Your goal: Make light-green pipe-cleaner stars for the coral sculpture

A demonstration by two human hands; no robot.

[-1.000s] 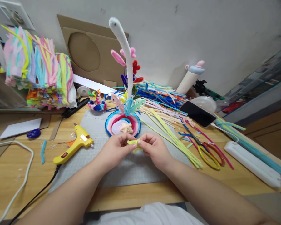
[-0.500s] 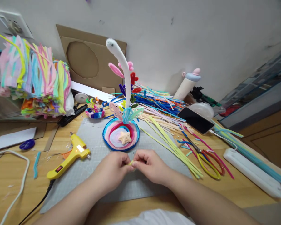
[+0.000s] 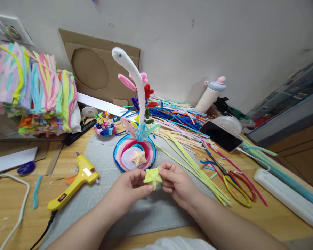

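Between my two hands is a small pale-yellow fuzzy star (image 3: 153, 177), its face turned up. My left hand (image 3: 131, 185) pinches its left side and lower tip between thumb and fingers. With thumb and forefinger, my right hand (image 3: 176, 180) grips its right tip. Just beyond them lies a round base (image 3: 117, 151) of blue, pink and lilac pipe cleaner with a cream star (image 3: 139, 158) on it. From the back of the base rises a white fuzzy stem (image 3: 141, 93), with pastel butterfly-like loops (image 3: 141, 132) at its foot.
A yellow glue gun (image 3: 77, 184) lies left on the grey cutting mat (image 3: 99, 208). Lime pipe cleaners (image 3: 195, 166), scissors (image 3: 237, 187), a black phone (image 3: 221, 135) and a white power strip (image 3: 287, 196) are at right. Pipe cleaner bundles (image 3: 41, 86) and cut cardboard (image 3: 101, 62) stand behind.
The yellow star, mostly hidden between my fingers before, now shows its full face. My right hand has moved a little right and both hands have spread slightly apart.
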